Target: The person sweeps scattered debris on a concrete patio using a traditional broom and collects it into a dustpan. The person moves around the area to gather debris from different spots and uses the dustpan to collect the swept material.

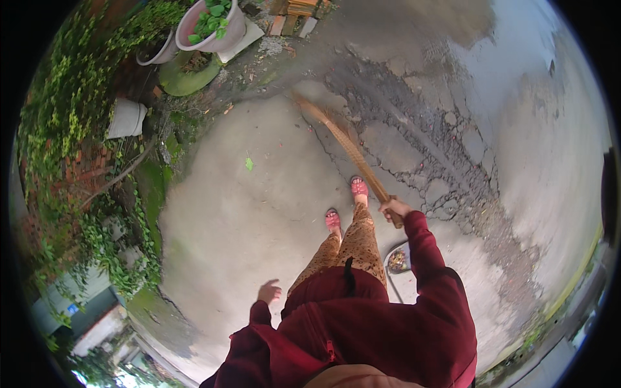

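Observation:
My right hand (396, 209) is closed round the handle end of a long brown straw broom (354, 154). The broom slants away to the far left, and its bristle tip is blurred, low over the concrete. Down at my left side hangs my left hand (270, 291), holding nothing, its fingers apart. Beside my right leg a dustpan (403, 248) with a thin handle rests on the ground, with bits of litter in it; my right sleeve is close to it. A green leaf (249, 164) lies on the pavement ahead, left of my feet.
Cracked, broken concrete (424, 155) runs along the right, with wet ground (511, 39) beyond. Potted plants (226, 35), a white pot (127, 119), a mossy round slab (187, 77), stacked bricks (301, 10) and leafy bushes (58, 97) line the left and far left.

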The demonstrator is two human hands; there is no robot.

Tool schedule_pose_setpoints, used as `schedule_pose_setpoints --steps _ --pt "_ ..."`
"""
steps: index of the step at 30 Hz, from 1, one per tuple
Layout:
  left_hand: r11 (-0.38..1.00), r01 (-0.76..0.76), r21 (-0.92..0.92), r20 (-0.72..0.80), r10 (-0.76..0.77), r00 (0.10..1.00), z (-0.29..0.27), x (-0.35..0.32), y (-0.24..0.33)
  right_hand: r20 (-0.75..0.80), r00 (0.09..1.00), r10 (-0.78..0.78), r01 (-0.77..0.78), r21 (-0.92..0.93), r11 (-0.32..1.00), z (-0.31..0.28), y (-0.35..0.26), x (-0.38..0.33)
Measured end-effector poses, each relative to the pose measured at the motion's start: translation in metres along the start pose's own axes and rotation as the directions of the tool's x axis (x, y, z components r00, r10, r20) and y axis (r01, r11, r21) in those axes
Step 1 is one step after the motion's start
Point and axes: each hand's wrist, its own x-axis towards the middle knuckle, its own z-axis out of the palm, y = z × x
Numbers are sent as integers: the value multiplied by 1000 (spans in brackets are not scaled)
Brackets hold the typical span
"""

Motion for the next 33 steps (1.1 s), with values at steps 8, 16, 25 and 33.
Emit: schedule_pose_setpoints --steps 8,16,25,33 --pt "954 -299 -3 -139 296 945 49 -27 112 -226 948 -224 193 -151 969 -77 -130 16" --pt "982 -76 172 -114 96 989 58 -22 43 -433 831 -350 -93 -728 679 -90 -163 194" --pt "987 -158 28 -125 161 979 42 -3 62 -3 978 207 -197 -323 926 -90 -128 -11" --pt "963 -256 88 -52 261 964 75 -25 128 -264 960 -94 106 33 994 -104 -21 -89"
